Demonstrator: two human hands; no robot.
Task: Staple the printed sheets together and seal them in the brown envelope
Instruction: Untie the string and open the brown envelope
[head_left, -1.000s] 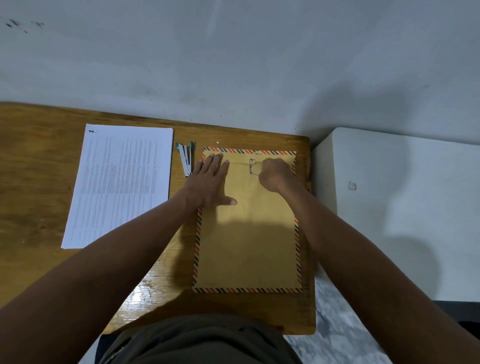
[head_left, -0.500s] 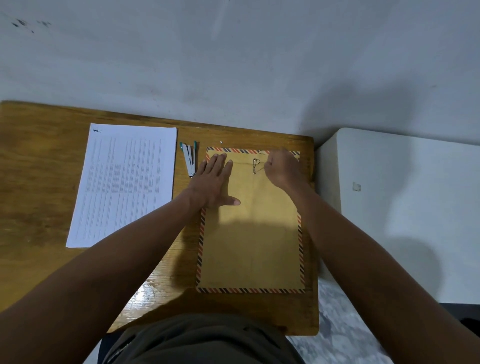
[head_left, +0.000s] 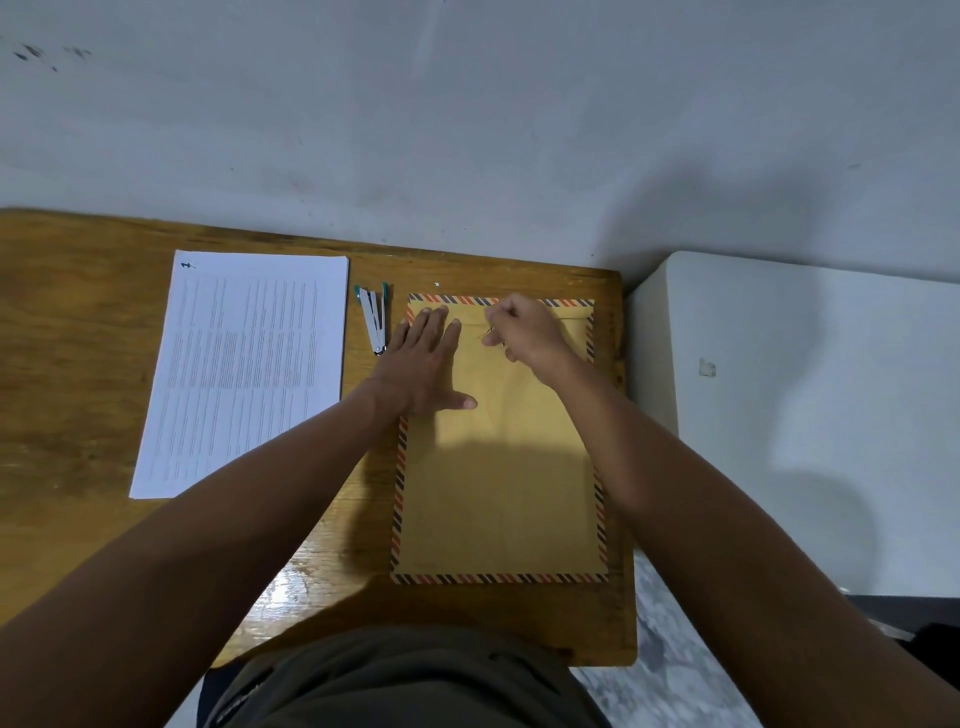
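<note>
The brown envelope (head_left: 498, 467) lies flat on the wooden desk (head_left: 78, 364), with the left hand (head_left: 423, 364) spread open, pressing its top left corner. The right hand (head_left: 524, 330) is curled, pinching the string clasp (head_left: 490, 331) near the flap. The printed sheets (head_left: 244, 369) and stapler (head_left: 375, 322) sit to the left.

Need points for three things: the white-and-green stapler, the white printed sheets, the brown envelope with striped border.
white-and-green stapler (head_left: 375, 325), head view, on its white body.
white printed sheets (head_left: 244, 374), head view, middle of the top page.
brown envelope with striped border (head_left: 498, 499), head view, bare lower face.
</note>
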